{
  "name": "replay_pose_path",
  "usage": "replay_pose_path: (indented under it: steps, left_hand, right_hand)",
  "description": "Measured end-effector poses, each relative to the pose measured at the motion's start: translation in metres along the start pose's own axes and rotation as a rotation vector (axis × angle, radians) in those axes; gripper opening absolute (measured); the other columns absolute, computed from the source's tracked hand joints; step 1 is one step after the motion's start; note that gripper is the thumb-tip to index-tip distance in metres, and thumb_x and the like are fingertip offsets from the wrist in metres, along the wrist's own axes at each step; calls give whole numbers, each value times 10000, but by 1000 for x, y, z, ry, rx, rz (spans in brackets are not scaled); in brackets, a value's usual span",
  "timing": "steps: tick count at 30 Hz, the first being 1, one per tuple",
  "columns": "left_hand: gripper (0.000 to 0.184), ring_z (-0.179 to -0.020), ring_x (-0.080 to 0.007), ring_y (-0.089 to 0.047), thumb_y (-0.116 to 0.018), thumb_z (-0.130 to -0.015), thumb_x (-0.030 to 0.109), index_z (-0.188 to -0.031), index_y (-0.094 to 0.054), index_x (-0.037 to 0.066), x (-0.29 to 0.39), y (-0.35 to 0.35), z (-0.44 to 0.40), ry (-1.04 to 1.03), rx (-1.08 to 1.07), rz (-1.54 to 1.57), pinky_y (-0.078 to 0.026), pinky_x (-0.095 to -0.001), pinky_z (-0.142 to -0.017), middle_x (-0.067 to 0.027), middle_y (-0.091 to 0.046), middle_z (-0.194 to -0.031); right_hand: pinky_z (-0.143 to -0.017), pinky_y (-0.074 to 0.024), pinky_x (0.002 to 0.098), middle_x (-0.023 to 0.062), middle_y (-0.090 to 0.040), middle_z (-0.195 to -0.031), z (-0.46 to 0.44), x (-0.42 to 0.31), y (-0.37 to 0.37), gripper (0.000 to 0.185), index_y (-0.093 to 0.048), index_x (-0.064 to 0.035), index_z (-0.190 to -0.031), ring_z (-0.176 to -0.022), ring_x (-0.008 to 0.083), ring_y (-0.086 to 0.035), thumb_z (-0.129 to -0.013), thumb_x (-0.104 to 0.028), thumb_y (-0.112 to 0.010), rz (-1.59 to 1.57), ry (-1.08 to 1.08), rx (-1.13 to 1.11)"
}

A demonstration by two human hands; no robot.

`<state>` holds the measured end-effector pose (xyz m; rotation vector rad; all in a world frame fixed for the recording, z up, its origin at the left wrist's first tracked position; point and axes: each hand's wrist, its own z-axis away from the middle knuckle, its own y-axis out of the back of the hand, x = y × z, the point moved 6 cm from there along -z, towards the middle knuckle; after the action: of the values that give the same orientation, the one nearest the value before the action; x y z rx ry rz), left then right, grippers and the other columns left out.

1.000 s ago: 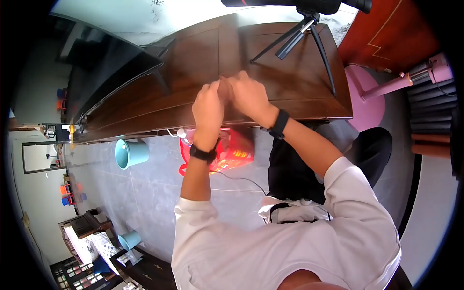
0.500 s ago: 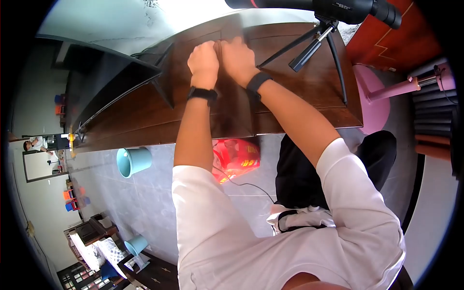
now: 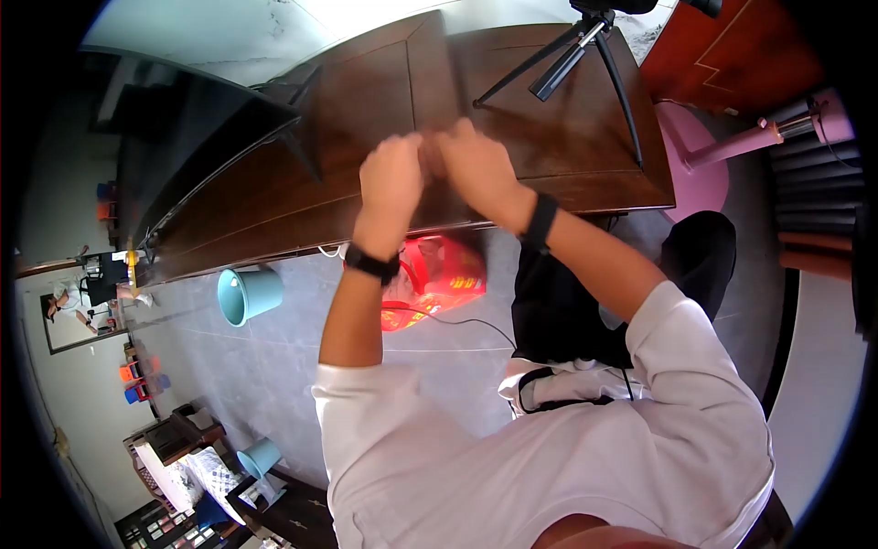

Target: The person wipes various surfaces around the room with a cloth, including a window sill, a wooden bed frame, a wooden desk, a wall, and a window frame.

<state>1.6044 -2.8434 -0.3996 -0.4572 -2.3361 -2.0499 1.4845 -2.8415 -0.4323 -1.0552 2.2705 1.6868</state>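
Observation:
Over the dark wooden cabinet top [image 3: 366, 105], my left hand [image 3: 391, 180] and my right hand [image 3: 477, 169] are side by side, knuckles up, with curled fingers. Between them is a blurred brownish shape that I cannot make out. The fingertips are hidden and blurred, so what each hand grips does not show. Each wrist wears a black band. To the right of my right hand, a black tripod [image 3: 615, 87] stands on the cabinet top. Below my hands, a red bag [image 3: 448, 274] lies on the floor by the cabinet.
A large dark screen [image 3: 210, 137] stands at the left of the cabinet. On the floor is a light blue bin [image 3: 261, 293]; another bin [image 3: 260, 457] is farther back. A pink stand [image 3: 700, 165] is at the right. A person [image 3: 71, 300] shows at the far left.
Both hands moved forward along the cabinet top, then came back toward my body, still side by side. A person has come further into view at the far left.

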Motion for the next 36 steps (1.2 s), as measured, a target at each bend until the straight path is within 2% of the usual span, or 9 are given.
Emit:
replay_pose_path:
  steps: [6,13,17,18,21,23,27,31,36]
  left_hand:
    - [234,-870,-441,-636,-790,-694,112,-880,-656,63,12,11,36,60,-44,21,-519,-512,-732,-197,-672,-877]
    - [222,-864,-428,-659,-796,-716,137,-909,-699,86,-1,5,-20,114,-3,9,-540,-490,-732,-196,-693,-865]
    - [272,-874,-411,-667,-767,-726,119,-989,-702,113,27,2,-7,86,110,7,-548,-491,-744,-179,-701,-902]
    - [266,-865,-409,-665,-759,-731,111,-988,-689,109,41,-1,0,77,119,-26,-548,-493,-736,-175,-693,-900]
    - [205,-854,-396,-665,-706,-778,92,-973,-647,76,90,-14,20,-17,168,-6,-549,-492,-710,-164,-664,-905]
    - [173,-876,-371,-670,-623,-826,61,-998,-629,39,119,-39,24,-17,117,-66,-551,-482,-715,-161,-657,-930]
    - [183,-899,-376,-661,-582,-845,57,-1020,-635,55,137,-109,16,-21,8,102,-548,-482,-742,-163,-657,-948]
    - [185,-979,-364,-636,-535,-878,87,-1015,-657,60,140,-125,6,82,133,244,-525,-486,-802,-173,-661,-980]
    - [160,-922,-333,-646,-542,-893,100,-994,-662,67,158,-132,-12,-5,156,194,-547,-446,-753,-143,-653,-964]
  right_hand:
    - [-656,-569,422,173,-607,-975,23,-11,10,137,-666,-78,-973,-818,328,-686,-872,-155,-614,-131,33,-31]
    - [-713,-561,463,205,-612,-1043,-25,11,-2,150,-673,-82,-975,-857,366,-687,-833,-124,-649,-123,-51,-112]
    - [-728,-557,466,185,-605,-1053,-1,27,6,307,-657,-149,-1149,-893,385,-668,-844,-121,-640,-167,-8,27]
    - [-744,-554,466,159,-603,-1058,11,33,19,422,-632,-214,-1253,-910,378,-661,-846,-103,-639,-167,-78,-31]
    - [-759,-549,467,146,-611,-1054,48,56,48,471,-632,-228,-1276,-919,371,-657,-832,-71,-648,-181,-132,-14]
    - [-763,-544,468,149,-618,-1041,71,81,53,479,-640,-218,-1264,-922,371,-653,-815,-50,-656,-216,-150,25]
    - [-754,-535,479,160,-618,-1025,104,139,32,400,-670,-158,-1184,-880,398,-644,-800,-47,-664,-88,-245,-16]
    - [-751,-546,475,170,-610,-1049,96,153,29,385,-654,-152,-1186,-882,392,-652,-815,-50,-654,-28,-253,38]
    - [-752,-558,461,174,-587,-1057,98,166,42,348,-618,-115,-1153,-905,377,-658,-814,-59,-669,86,-296,30]
